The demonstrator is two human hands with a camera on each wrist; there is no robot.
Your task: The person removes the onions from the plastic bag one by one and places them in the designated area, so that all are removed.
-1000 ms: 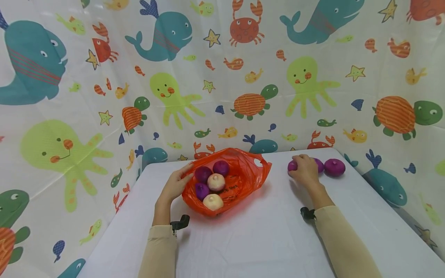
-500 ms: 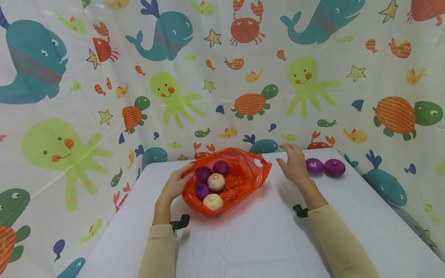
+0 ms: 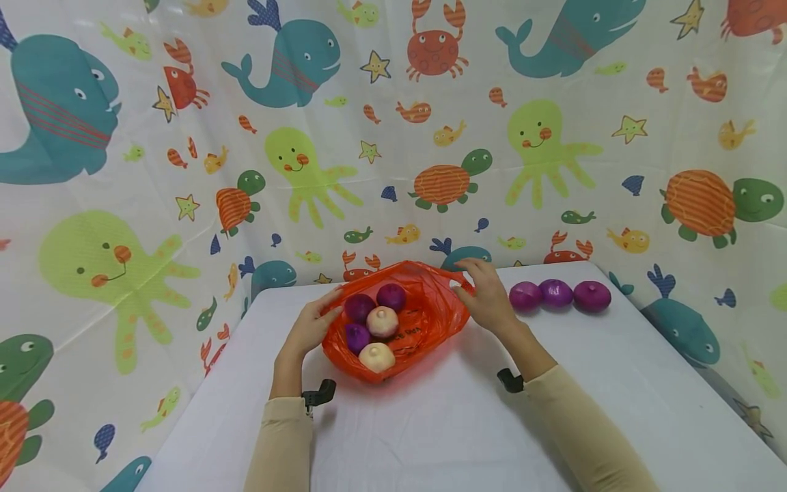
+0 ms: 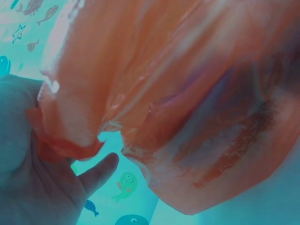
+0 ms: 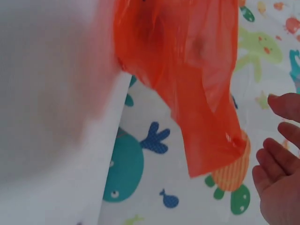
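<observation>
An orange-red plastic bag lies with its mouth open on the white table. Purple onions and white onions sit together inside, toward its left. My left hand holds the bag's left edge; in the left wrist view the plastic gathers between thumb and fingers. At the opposite end, my right hand is beside the bag's handle loop. The right wrist view shows its fingers loosely bent, with a gap to the plastic and nothing in them.
Three purple onions stand in a row on the table, right of my right hand and near the back edge. Behind the table hangs a curtain printed with sea animals.
My right hand has let go of the leftmost onion in the row and moved left to the bag's handle end. My left hand and the bag stay where they were.
</observation>
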